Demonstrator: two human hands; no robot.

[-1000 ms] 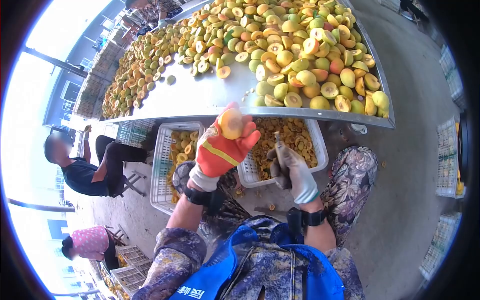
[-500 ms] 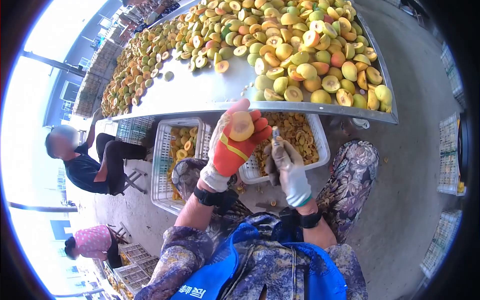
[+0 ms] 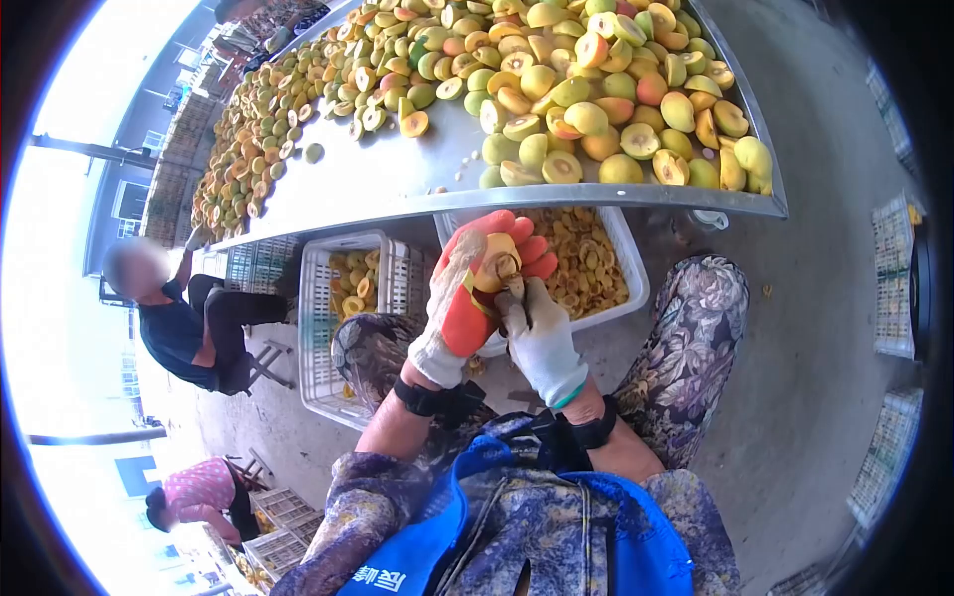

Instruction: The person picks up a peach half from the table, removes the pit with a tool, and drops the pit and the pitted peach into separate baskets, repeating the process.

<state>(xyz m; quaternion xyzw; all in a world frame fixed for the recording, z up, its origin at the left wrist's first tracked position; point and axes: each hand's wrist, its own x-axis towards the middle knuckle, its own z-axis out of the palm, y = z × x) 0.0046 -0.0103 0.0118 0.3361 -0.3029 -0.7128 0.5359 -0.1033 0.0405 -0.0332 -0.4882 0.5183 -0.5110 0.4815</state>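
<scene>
My left hand (image 3: 459,303), in an orange-and-white glove, cups a halved yellow peach (image 3: 493,260) with its cut face up. My right hand (image 3: 543,343), in a white glove with soiled fingertips, is closed around a small metal-tipped tool (image 3: 515,286). The tool's tip is at the pit in the peach half; the fingers hide most of it. Both hands are between the metal table's (image 3: 437,204) front edge and my lap. Below them a white crate (image 3: 641,283) holds many small peach pieces.
Piled peach halves (image 3: 586,119) cover much of the tabletop. Another white crate (image 3: 310,328) with peach halves stands by my left knee. A seated person (image 3: 179,333) works at the table's left, and a person in pink (image 3: 204,492) is beside crates. More crates (image 3: 892,278) line the right.
My right hand has moved left and up, bringing the tool from beside the peach half onto its pit. My left hand still holds the peach half. The view has shifted slightly.
</scene>
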